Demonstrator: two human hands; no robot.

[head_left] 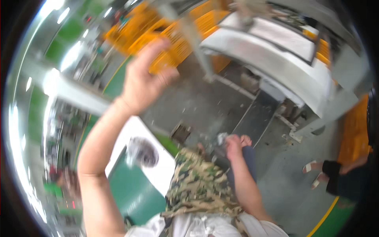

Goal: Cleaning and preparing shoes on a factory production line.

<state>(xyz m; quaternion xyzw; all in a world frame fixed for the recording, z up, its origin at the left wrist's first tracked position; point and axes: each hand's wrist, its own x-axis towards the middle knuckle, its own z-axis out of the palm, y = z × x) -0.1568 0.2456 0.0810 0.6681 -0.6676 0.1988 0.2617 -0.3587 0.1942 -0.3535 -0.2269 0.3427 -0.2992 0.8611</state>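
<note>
My left hand (144,79) is raised high in front of me at the left, thumb and fingers apart, blurred, with nothing in it. My right hand (233,147) is low near my knee, its fingers closed. A small whitish crumpled piece (222,138) shows at its fingertips; its kind is too blurred to tell. Left of my lap, a dark coiled bundle in clear plastic (143,152) lies on a white board (136,126) beside a green surface (136,193).
A camouflage apron (197,181) covers my lap. Yellow crates (177,39) stand at the back. A white-covered worktable (268,51) on metal legs is at the far right. Another person's sandalled feet (314,173) are at the right, near an orange panel (353,134).
</note>
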